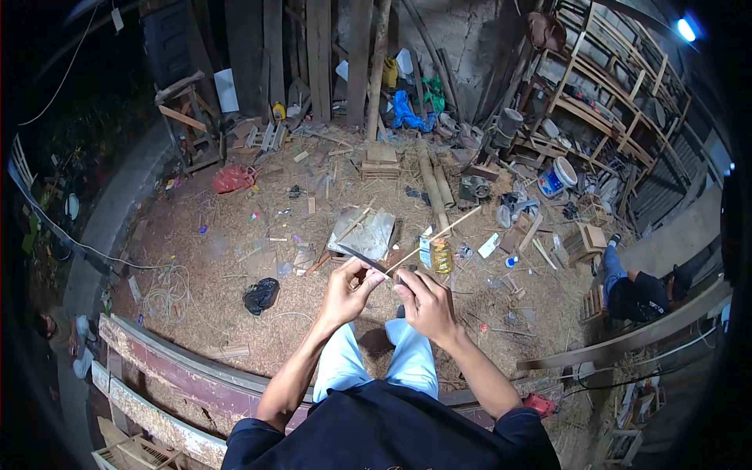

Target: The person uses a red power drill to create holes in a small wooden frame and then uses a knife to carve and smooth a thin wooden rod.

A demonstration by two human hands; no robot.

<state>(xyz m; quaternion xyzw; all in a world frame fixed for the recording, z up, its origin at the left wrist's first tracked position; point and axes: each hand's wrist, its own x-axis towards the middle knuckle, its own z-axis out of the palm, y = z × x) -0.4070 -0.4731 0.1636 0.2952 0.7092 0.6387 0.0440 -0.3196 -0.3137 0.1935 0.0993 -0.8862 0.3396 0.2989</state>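
Both my hands are raised over my legs. My left hand (350,291) is closed, thumb and fingers pinching a thin pale wooden stick (445,230) that slants up to the right. My right hand (423,304) is wrapped round what looks like the handle of a dark-bladed knife (360,258). The blade crosses the stick between my fingers, pointing up and to the left; whether it cuts into the wood cannot be made out. Below on the ground lie a pale flat slab (368,225) and a yellow packet (440,257).
Wood scraps, a black bag (261,296) and a red bag (233,177) lie on the littered ground. A railed bench edge (172,356) runs behind me. A person (634,294) sits at the right; another person (61,345) is at the left. Shelving and a bucket (557,177) stand back right.
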